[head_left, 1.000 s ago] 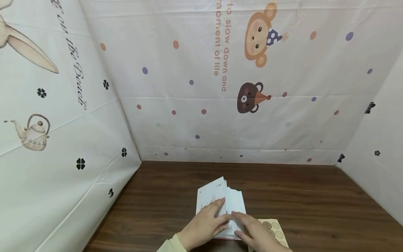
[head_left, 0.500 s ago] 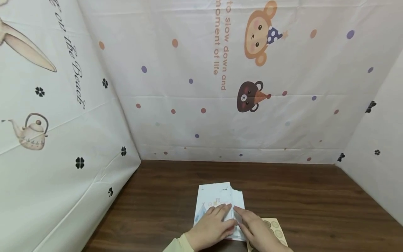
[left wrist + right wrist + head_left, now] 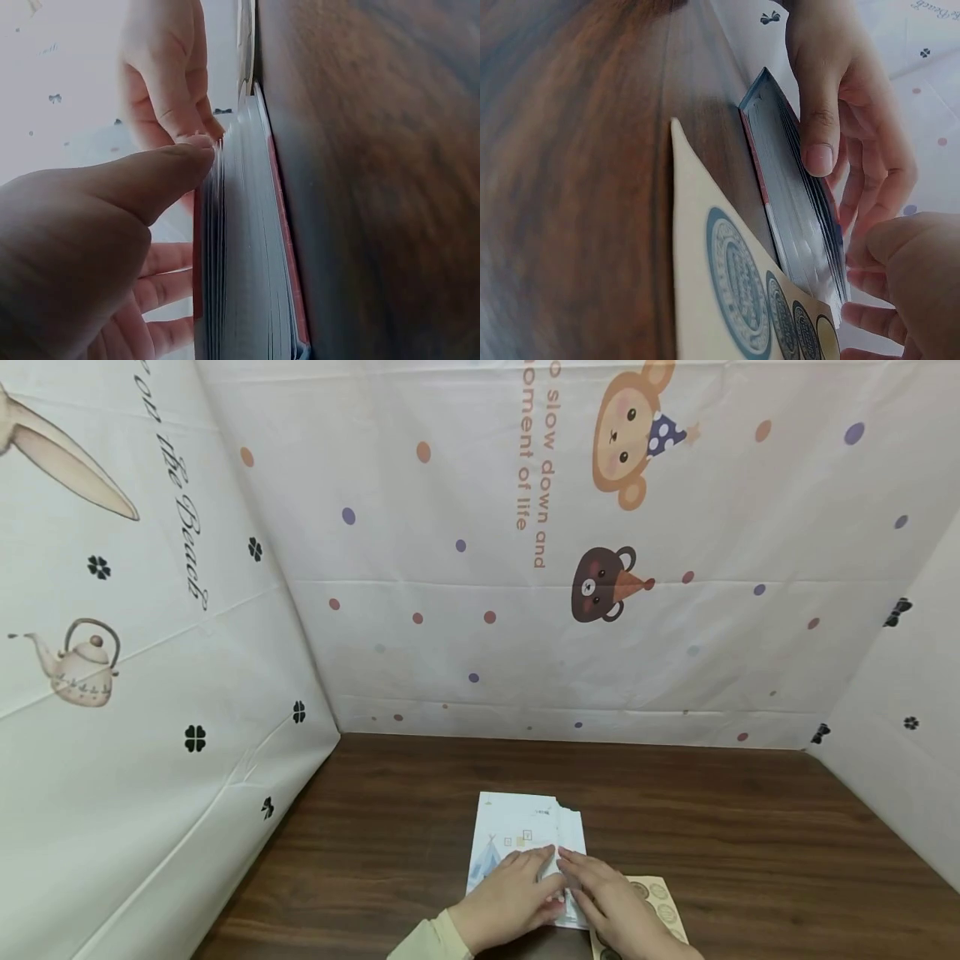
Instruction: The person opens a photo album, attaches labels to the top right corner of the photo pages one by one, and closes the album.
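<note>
A notebook (image 3: 513, 818) with a pale tent-print cover lies on the table, and a strip of white pages (image 3: 573, 835) shows past the cover's uneven right edge. My left hand (image 3: 504, 900) rests across the cover with fairly straight fingers. In the left wrist view its thumb touches the edges of the upper pages (image 3: 214, 255), above a red-edged back cover (image 3: 281, 217). My right hand (image 3: 617, 902) is at the notebook's right side, its relaxed fingertips at the page edges close to the left thumb. Under it lies a cream sheet of round seal stickers (image 3: 666, 906), partly hidden.
The dark wood table (image 3: 390, 827) extends around the notebook. Printed white cloth walls stand at the back (image 3: 420, 660) and on the left (image 3: 150, 793), with another on the right (image 3: 922, 793).
The notebook's cover and upper pages, tilted up a second ago, have come down flatter. My left hand has shifted slightly right with its fingers over the cover; the right hand has barely moved.
</note>
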`<state>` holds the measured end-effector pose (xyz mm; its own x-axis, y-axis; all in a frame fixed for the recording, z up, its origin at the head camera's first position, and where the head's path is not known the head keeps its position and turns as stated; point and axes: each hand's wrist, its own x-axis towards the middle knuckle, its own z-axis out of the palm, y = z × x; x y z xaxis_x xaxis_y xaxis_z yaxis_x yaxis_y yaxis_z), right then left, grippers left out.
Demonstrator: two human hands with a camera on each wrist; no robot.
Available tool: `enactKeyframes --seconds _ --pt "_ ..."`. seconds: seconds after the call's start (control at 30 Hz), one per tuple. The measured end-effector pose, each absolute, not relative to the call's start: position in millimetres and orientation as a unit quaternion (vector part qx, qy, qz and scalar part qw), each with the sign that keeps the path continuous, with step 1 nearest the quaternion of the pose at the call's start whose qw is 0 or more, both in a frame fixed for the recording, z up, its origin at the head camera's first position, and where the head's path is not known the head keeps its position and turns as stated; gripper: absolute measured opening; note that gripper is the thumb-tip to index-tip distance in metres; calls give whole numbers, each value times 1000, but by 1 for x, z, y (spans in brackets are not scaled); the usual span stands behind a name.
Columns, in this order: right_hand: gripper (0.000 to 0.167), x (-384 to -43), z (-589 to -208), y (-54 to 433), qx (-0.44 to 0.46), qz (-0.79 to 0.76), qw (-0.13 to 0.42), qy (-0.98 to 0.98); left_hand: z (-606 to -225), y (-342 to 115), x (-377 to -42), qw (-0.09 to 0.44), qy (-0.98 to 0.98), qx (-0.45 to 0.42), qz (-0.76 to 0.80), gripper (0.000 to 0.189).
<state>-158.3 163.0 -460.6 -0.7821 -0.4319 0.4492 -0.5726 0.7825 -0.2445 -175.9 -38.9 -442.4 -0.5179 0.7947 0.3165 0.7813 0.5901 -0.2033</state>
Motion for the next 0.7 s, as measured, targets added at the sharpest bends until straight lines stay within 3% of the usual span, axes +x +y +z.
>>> enactKeyframes --seconds 0.33,0.7 --pt "36 -158 -459 166 272 196 127 -933 -442 -40 -174 193 -871 -449 45 35" --pt "37 -153 -460 165 266 188 126 -937 -442 -45 -173 195 -858 -473 39 40"
